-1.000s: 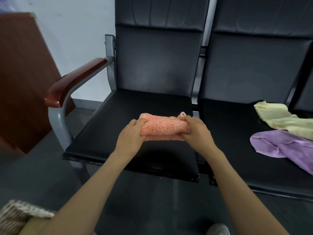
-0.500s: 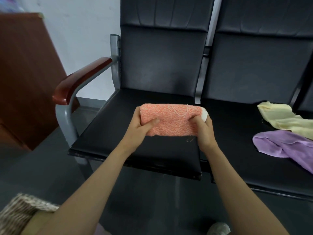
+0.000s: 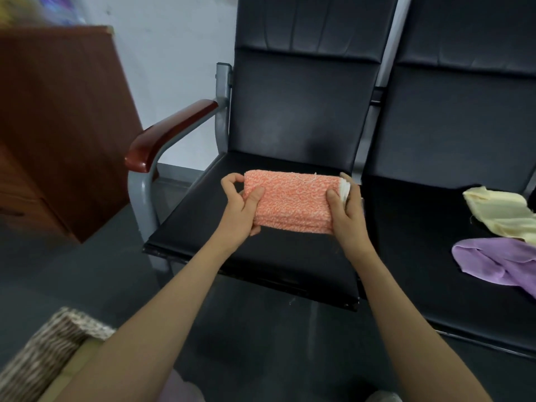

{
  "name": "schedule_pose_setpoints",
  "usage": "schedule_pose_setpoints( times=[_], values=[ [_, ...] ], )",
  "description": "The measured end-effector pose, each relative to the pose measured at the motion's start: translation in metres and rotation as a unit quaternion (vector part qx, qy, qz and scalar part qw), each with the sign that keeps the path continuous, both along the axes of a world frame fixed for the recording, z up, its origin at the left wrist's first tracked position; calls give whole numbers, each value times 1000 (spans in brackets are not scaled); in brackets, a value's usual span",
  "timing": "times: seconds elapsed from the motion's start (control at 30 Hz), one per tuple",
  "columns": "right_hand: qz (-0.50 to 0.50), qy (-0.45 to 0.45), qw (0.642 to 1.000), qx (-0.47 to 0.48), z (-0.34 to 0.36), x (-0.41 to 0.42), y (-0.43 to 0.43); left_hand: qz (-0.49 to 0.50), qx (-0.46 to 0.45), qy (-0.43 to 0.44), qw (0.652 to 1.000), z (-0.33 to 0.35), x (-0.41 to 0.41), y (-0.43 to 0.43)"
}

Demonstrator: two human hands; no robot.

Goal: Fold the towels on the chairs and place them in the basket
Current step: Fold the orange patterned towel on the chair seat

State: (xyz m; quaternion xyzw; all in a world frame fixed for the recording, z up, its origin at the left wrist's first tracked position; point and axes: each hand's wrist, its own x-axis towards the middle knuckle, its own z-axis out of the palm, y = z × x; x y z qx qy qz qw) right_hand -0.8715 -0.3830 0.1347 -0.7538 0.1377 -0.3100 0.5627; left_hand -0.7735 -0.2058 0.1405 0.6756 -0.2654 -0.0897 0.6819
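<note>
A folded orange towel (image 3: 293, 200) is held up just above the left black chair seat (image 3: 203, 227). My left hand (image 3: 240, 207) grips its left end, thumb on the front face. At the right end my right hand (image 3: 346, 210) holds the towel with the thumb in front and fingers behind, where white layered edges show. A yellow towel (image 3: 499, 211) and a purple towel (image 3: 499, 259) lie unfolded on the right chair seat (image 3: 420, 256). The woven basket (image 3: 49, 352) sits on the floor at the lower left, partly hidden by my left arm.
A red-brown armrest (image 3: 171, 134) on a grey frame sticks out at the left chair's side. A brown wooden cabinet (image 3: 58, 126) stands at the left against the pale wall. Dark grey floor lies between chairs and basket.
The orange towel has been lifted off the seat and turned to show its broad face, both hands still holding its ends. The view has shifted left, bringing more of the basket in.
</note>
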Motion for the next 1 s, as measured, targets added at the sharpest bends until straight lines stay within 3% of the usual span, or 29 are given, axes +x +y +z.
schedule_pose_setpoints(
  times=[0.17, 0.3, 0.47, 0.53, 0.6, 0.77, 0.9, 1.0],
  values=[
    [104, 18, 991, -80, 10, 16, 36, 3, 33, -48, 998, -4, 20, 51],
    [212, 84, 957, -180, 20, 45, 92, 23, 86, -79, 993, -16, 39, 126],
    [313, 141, 921, -185, -8, 84, 179, 39, 115, 34, 992, -40, 54, 235],
    [367, 180, 893, -190, -31, 97, 211, 4, 129, 109, 986, -57, 53, 283],
    [412, 222, 863, -190, -53, 107, 243, 11, 183, 128, 975, -76, 48, 325],
    [484, 293, 795, -218, -113, 113, 316, 84, 278, 106, 951, -125, 32, 387],
    [523, 372, 701, -312, -158, 101, 355, 76, 408, 77, 906, -176, 22, 415],
    [541, 391, 662, -341, -178, 99, 382, 91, 438, 41, 894, -204, 10, 433]
  ],
)
